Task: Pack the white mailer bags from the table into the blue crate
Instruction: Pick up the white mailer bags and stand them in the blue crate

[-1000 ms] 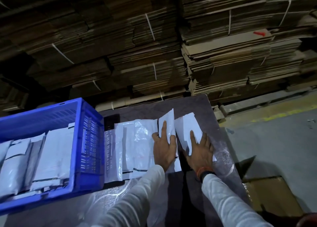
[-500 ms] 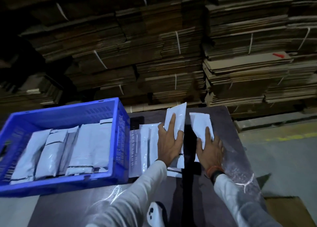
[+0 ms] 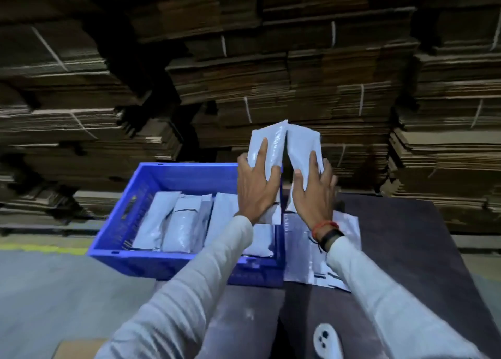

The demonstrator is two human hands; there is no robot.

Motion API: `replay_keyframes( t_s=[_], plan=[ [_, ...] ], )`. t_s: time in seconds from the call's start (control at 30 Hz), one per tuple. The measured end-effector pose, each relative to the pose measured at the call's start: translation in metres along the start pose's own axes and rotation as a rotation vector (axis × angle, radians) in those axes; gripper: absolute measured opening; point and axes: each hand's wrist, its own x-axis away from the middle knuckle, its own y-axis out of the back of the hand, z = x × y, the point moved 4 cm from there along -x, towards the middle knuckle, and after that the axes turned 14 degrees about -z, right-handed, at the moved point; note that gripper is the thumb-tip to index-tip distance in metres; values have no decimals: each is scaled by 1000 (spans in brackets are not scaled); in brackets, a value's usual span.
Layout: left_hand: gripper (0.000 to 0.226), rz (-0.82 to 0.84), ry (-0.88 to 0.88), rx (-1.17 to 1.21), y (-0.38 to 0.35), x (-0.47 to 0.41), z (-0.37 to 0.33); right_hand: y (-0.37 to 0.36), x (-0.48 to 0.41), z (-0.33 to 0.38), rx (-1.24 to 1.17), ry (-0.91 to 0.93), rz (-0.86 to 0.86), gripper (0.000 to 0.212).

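My left hand (image 3: 256, 186) grips one white mailer bag (image 3: 271, 144) and my right hand (image 3: 314, 193) grips a second white mailer bag (image 3: 302, 148). Both bags are lifted off the table, upright, their top edges touching, above the right end of the blue crate (image 3: 151, 193). Inside the crate several white mailer bags (image 3: 180, 223) lie side by side. More flat mailer bags (image 3: 299, 250) stay on the dark table (image 3: 406, 239) just right of the crate, partly hidden by my right forearm.
Tall stacks of flattened, strapped cardboard (image 3: 298, 73) fill the background behind the table. The crate overhangs the table's left edge above the grey floor (image 3: 54, 291) with a yellow line. A small white object (image 3: 325, 341) lies at the table's near edge.
Both hands have lifted their bags off the table and carried them left and up toward the crate. The view has swung left, so the crate sits nearer the centre.
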Motion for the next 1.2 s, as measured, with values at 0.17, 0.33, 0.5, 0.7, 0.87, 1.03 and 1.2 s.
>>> replay_keyframes(
  t_s=[0.17, 0.33, 0.5, 0.7, 0.87, 1.03, 1.2],
  plan=[
    [68, 4, 83, -184, 50, -12, 75, -50, 38, 60, 2, 28, 92, 59],
    [64, 103, 159, -380, 53, 2, 150, -101, 76, 74, 115, 35, 224, 60],
    [65, 277, 146, -506, 32, 18, 187, -136, 99, 48, 309, -31, 324, 61],
    [67, 419, 198, -553, 5, 32, 210, -161, 105, 22, 398, -74, 463, 64],
    [66, 555, 283, -500, -8, 37, 226, -176, 118, 5, 392, -107, 684, 64],
    [67, 608, 273, -528, -11, 37, 237, -180, 123, -2, 429, -102, 736, 69],
    [70, 574, 271, -519, -7, 37, 228, -168, 124, 3, 421, -107, 762, 79]
  ],
)
